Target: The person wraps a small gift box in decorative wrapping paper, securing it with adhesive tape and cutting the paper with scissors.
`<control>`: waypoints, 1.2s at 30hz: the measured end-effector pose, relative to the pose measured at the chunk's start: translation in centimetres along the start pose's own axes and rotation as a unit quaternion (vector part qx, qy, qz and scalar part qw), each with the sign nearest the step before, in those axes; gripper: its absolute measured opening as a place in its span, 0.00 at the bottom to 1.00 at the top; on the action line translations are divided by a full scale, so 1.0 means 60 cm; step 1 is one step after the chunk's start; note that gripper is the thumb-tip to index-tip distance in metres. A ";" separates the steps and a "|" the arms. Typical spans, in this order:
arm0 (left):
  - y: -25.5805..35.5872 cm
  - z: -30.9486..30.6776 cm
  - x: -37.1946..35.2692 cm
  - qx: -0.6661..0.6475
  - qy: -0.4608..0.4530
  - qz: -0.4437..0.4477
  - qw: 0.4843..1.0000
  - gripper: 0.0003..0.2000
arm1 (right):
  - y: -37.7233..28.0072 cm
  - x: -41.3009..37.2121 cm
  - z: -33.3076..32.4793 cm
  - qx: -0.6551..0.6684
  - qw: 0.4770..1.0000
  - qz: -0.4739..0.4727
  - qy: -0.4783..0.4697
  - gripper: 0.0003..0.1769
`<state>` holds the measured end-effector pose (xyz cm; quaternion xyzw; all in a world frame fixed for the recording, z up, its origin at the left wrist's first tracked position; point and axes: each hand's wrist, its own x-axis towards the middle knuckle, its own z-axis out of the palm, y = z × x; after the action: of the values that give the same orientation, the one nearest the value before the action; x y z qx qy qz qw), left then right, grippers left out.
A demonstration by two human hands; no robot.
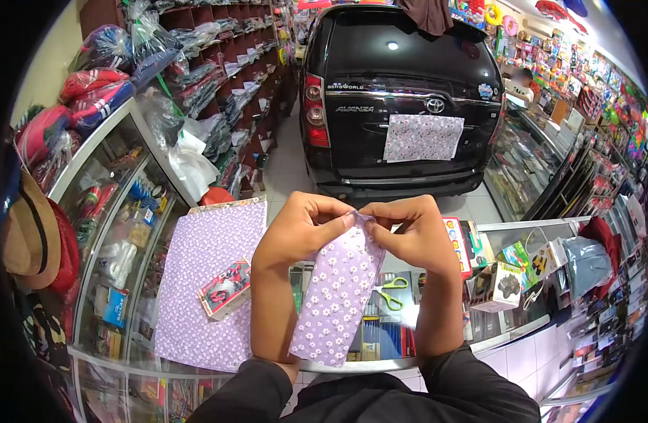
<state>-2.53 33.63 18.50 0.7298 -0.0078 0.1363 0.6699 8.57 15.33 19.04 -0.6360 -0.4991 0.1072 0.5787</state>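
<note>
My left hand (303, 229) and my right hand (408, 236) pinch the top end of a strip of lilac flowered wrapping paper (338, 296). Their fingertips nearly meet there, and the strip hangs down toward my body. Below my right hand, green-handled scissors (391, 292) lie on the glass counter; the strip hides part of the blades. Left of my left arm, a larger sheet of the same flowered paper (190, 303) is spread out. A small printed box (225, 289) rests on that sheet.
A black car (408, 63) stands beyond the counter. Several boxes (497, 285) sit at the right. Glass display cases (119, 247) curve along the left, with a straw hat (31, 233) at the edge. Shelves of bagged clothing (204, 77) rise behind. A person (521, 88) is far right.
</note>
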 end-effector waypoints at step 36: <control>-0.015 -0.004 0.005 0.002 0.008 0.117 0.993 0.10 | -0.010 -0.002 0.025 -0.161 0.965 -0.160 0.134 0.10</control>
<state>-2.12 34.02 17.72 0.7242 -0.0873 0.2192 0.6480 7.11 16.07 19.04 -0.6412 -0.5228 -0.1544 0.5401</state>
